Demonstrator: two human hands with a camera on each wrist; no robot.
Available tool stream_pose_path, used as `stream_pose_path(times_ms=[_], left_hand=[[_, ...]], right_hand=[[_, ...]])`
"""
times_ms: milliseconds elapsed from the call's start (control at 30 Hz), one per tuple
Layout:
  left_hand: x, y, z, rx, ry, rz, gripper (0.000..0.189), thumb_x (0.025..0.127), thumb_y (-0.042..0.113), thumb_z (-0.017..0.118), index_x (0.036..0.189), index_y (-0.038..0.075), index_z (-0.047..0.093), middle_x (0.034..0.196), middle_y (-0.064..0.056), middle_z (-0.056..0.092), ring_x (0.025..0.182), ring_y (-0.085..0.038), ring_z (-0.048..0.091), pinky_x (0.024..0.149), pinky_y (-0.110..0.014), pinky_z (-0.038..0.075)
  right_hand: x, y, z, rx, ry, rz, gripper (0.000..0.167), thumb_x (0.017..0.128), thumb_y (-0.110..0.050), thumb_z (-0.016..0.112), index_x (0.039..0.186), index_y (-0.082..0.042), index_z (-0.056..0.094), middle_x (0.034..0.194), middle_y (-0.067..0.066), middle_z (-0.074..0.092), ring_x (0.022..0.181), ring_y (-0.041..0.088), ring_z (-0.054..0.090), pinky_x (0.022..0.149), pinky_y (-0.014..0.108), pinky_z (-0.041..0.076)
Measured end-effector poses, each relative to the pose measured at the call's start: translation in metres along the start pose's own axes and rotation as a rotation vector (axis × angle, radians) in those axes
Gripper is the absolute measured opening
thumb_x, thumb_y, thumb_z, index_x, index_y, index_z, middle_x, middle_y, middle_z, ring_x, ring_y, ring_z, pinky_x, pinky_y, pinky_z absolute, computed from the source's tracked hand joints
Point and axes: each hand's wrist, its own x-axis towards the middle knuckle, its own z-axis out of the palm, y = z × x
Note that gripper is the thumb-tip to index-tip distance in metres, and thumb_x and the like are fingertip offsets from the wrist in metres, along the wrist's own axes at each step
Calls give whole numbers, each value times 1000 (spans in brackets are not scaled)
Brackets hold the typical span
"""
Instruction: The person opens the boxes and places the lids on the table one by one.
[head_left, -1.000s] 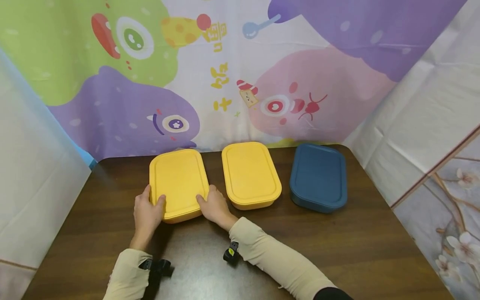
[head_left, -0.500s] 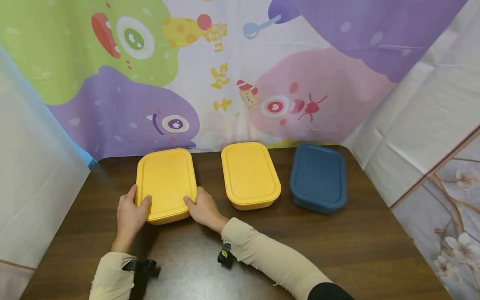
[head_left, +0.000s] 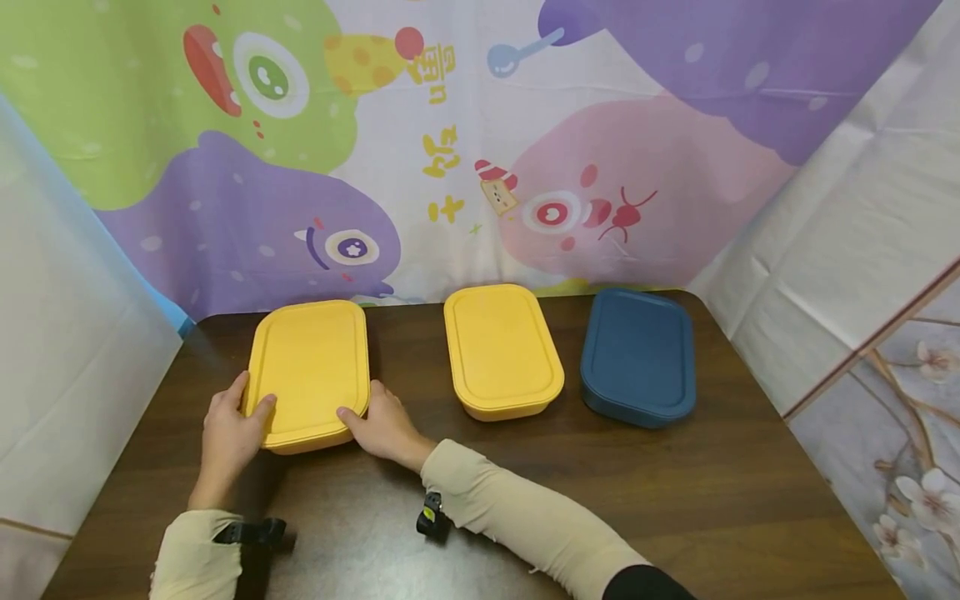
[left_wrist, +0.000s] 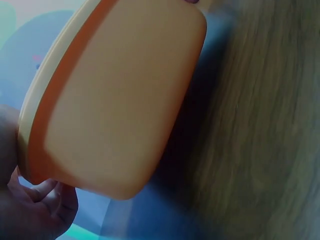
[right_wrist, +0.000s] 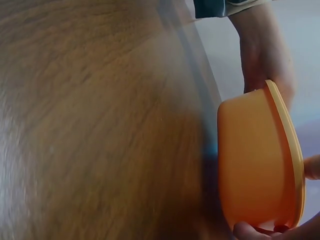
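Note:
A yellow lidded food container is gripped between both hands at the left side of the dark wooden table. My left hand holds its near left corner, thumb on the lid. My right hand grips the opposite side near the right corner, thumb also over the lid's edge. From the left wrist view, the container's smooth side wall shows close over the table, the curled left fingers under the lid's rim. In the right wrist view the right fingers sit beneath the container's end.
A second yellow lidded container stands at the middle of the table, with a dark blue one to its right. Behind them hangs a cartoon-printed curtain; pale cloths flank the table.
Both hands have moved left across the table, carrying the held yellow container away from the middle one. The second yellow container and the blue one have stayed in place.

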Motion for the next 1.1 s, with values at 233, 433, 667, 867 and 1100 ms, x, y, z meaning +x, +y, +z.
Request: stream_pose_path(times_ms=[233,433,667,867,1100], left_hand=[[3,-12,-3,-2,-27,-5,64,99,25,51,151,-2,26,137,-38,37,125,-53,39,107,-63,30],[4,-15,-1,-4,-52,-14,64,101,26,49,152,-2,23,139,-38,35,127,-52,38,108,-63,29],[7,-17,2,-31,-66,2,63,102,26,48,152,-1,23,140,-37,33,130,-52,35,110,-63,26],[7,-20,2,-79,-46,16,60,102,24,47,152,-2,24,139,-37,33,128,-52,35,109,-62,26],[5,-18,3,-71,-60,-29,60,103,24,45,153,2,21,143,-36,30,132,-52,33,112,-62,25]], right_hand=[[-1,0,9,9,-5,7,49,92,-41,63,125,-6,52,107,4,62,102,15,61,85,27,50],[-2,1,10,9,-5,15,63,91,-43,63,136,-2,46,126,10,60,118,20,58,96,30,49],[-7,3,13,40,16,10,63,93,-43,61,137,-2,46,129,12,58,121,24,57,100,33,47],[-6,3,15,46,23,-7,57,93,-42,61,133,-3,48,122,10,60,115,22,59,95,31,49],[-5,4,16,40,17,7,56,93,-41,62,132,-4,49,120,9,60,114,21,59,95,31,49]])
